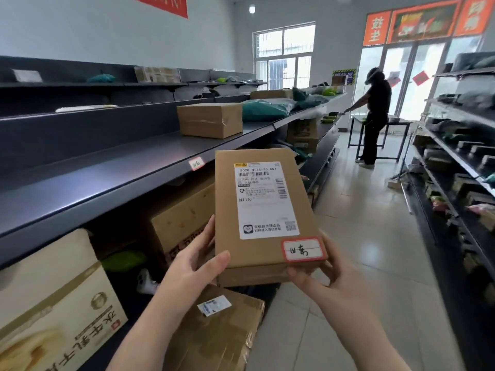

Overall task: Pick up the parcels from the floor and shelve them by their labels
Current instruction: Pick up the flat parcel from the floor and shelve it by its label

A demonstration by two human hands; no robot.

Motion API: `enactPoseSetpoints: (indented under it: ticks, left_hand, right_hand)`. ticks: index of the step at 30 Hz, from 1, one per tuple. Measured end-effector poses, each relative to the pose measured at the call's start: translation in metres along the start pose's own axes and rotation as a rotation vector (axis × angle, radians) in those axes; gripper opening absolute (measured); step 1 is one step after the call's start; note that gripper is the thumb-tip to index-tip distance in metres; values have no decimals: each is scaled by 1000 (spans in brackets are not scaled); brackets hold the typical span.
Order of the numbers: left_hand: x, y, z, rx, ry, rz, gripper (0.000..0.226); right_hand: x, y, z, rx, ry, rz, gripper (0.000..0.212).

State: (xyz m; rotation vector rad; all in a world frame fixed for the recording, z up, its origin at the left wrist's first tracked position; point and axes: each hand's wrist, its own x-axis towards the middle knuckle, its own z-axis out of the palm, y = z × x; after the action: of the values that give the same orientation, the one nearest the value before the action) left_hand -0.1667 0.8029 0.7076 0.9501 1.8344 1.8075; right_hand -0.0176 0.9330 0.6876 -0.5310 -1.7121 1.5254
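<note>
Reading the parcel's label before shelving it

My left hand (192, 261) and right hand (325, 279) pinch the parcel (265, 218) at its near corners, just right of the shelf (112, 170); misreading its sticker (304, 249) could misplace it.

Brown parcel (257, 210) — white label (265, 199), red-bordered tag (304, 250) — dark grey shelf (107, 172).
</note>
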Motion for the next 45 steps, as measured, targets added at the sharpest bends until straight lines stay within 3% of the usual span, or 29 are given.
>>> enactPoseSetpoints:
  ticks: [5,13,20,23,35,41,45]
  left_hand:
    - [32,-4,33,74,66,-10,44]
    - [75,9,65,60,166,-21,40]
    - [114,20,49,79,228,62,70]
    - [131,23,38,85,271,92,79]
    - [188,54,2,188,499,168,99]
    - [210,61,-9,336,539,115,110]
    - [223,59,-16,360,588,73,126]
  right_hand:
    - [48,8,-28,-6,-82,-12,70]
    - [111,18,-51,36,-150,-35,68]
    - [174,20,-39,90,-272,-68,74]
    - [199,16,-27,123,-324,-102,66]
    - [297,-1,31,190,-565,-194,69]
    - [338,0,58,243,-666,-170,60]
    - [365,1,78,246,-726,-167,66]
